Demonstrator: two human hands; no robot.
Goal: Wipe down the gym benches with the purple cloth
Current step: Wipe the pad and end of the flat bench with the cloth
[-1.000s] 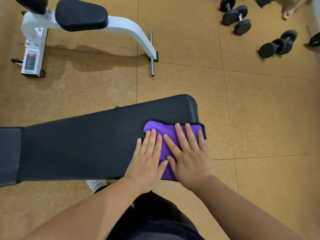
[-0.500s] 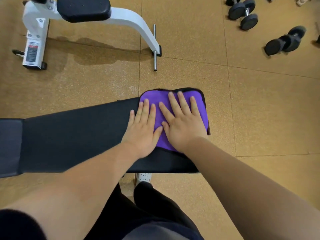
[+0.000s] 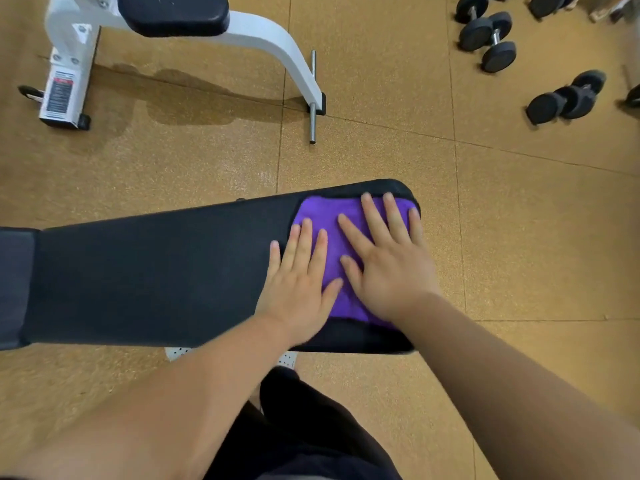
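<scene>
Although a white sticker [image 3: 59, 91] with a red band and lines of dark print sits on the post of the white frame [image 3: 270, 32] at the far left, its writing is too small to read. That frame carries a black pad [image 3: 173, 10] and ends in a steel crossbar [image 3: 313, 98] low over the tan speckled floor [image 3: 519, 237]. Black dumbbells [image 3: 491, 36] lie on the floor at the far right, well apart from the bench [image 3: 156, 278]. A white perforated shoe [image 3: 178, 353] peeks out under the bench's near edge.

The purple cloth [image 3: 329, 216] lies flat on the bench's right end, reaching almost to the rounded far corner, with a strip of black padding bare on its near side. It looks soft and evenly coloured. Both hands cover much of it. The left hand [image 3: 298, 289] presses palm down with straight fingers close together, its little finger on the black padding just left of the cloth. The right hand [image 3: 391, 268] lies flat on the cloth, fingers straight and slightly spread, thumb beside the left thumb.
</scene>
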